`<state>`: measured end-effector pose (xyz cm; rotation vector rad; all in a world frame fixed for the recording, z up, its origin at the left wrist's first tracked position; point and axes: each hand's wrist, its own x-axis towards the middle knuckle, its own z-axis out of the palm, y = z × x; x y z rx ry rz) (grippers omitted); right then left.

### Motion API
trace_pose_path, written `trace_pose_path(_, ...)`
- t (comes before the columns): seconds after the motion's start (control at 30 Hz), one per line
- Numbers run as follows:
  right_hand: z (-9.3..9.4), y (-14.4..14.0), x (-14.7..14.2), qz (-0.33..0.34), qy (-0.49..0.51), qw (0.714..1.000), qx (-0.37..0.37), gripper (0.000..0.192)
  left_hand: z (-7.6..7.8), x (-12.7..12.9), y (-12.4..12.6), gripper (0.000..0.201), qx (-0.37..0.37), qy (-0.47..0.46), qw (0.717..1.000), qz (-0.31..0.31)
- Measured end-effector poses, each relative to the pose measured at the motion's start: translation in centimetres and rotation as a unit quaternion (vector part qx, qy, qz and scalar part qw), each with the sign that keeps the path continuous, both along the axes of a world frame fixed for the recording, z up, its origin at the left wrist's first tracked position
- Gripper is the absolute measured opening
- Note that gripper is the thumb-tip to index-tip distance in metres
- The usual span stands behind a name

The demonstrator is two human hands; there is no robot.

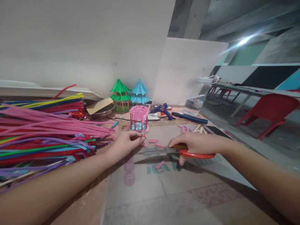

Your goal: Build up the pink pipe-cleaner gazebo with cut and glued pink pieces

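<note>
My right hand [185, 145] is wrapped round the red handles of a pair of scissors [197, 155], whose blades point left, low over the table. Thumb and fingers of my left hand [128, 142] pinch a small pink pipe cleaner piece [143, 136] just beyond the blade tips. Short cut pink pieces [160, 165] lie on the sheet around the blades. Behind my left hand stands a small pink pavilion model [139, 117] with thin posts and a pale blue base. Most of the held piece is hidden by my fingers.
Bundles of coloured pipe cleaners [53, 125] fill the left side. Green [120, 93] and blue [140, 90] pavilions stand at the back. A glue gun [162, 110], a dark blue long tool [189, 118] and a water bottle [194, 100] are to the right. A red chair [272, 112] stands beyond.
</note>
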<state>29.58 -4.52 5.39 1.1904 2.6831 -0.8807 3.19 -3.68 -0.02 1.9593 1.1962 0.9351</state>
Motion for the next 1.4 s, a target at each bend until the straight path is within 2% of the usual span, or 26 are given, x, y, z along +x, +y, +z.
trace_pose_path(0.07,-0.2,-0.5,-0.5,0.007,-0.018,1.0,0.02,0.023,0.1,0.0,0.0,0.026,-0.007,0.004,1.0,0.011)
trace_pose_path(0.23,-0.5,-1.0,-0.9,0.032,-0.046,0.992,0.116,0.044,0.0,0.0,0.0,0.03,0.019,-0.019,1.0,0.005)
trace_pose_path(0.4,0.2,-1.4,-0.5,0.07,-0.092,0.981,0.156,0.048,-0.2,0.1,-0.1,0.022,0.018,-0.035,0.999,0.027)
trace_pose_path(0.5,0.9,-1.5,-0.5,0.09,-0.084,0.981,0.148,0.045,-0.3,0.2,-0.2,0.024,-0.006,-0.087,0.996,0.01)
trace_pose_path(0.57,1.2,-1.3,-0.8,0.063,-0.034,0.989,0.132,0.037,-0.3,0.3,-0.2,0.029,-0.048,-0.137,0.989,-0.004)
trace_pose_path(0.63,1.0,-0.8,-1.4,-0.021,0.035,0.992,0.122,0.035,-0.2,0.4,-0.2,0.033,-0.077,-0.16,0.984,-0.004)
trace_pose_path(0.7,0.6,0.0,-2.0,-0.12,0.087,0.981,0.122,0.042,-0.1,0.4,-0.1,0.035,-0.079,-0.155,0.985,0.012)
trace_pose_path(0.77,0.1,1.1,-2.6,-0.168,0.09,0.97,0.153,0.042,0.1,0.4,-0.1,0.033,-0.066,-0.148,0.986,0.029)
trace_pose_path(0.9,-0.4,2.8,-3.6,-0.168,0.008,0.959,0.228,0.034,0.4,0.5,-0.3,0.023,-0.065,-0.146,0.987,0.034)
trace_pose_path(1.07,-1.0,3.7,-5.7,-0.13,-0.081,0.955,0.253,0.042,0.5,0.4,-0.3,0.021,-0.045,-0.115,0.992,0.014)
trace_pose_path(1.23,-1.9,4.6,-6.5,-0.159,-0.043,0.961,0.223,0.02,0.2,0.1,-0.1,0.021,-0.022,-0.094,0.995,0.003)
trace_pose_path(1.33,-1.1,4.7,-5.4,-0.184,-0.007,0.96,0.209,0.026,0.0,0.1,-0.2,0.022,-0.037,-0.108,0.993,-0.009)
trace_pose_path(1.4,-0.2,4.4,-4.5,-0.21,0.069,0.958,0.185,0.031,0.0,0.1,-0.3,0.022,-0.054,-0.116,0.992,-0.01)
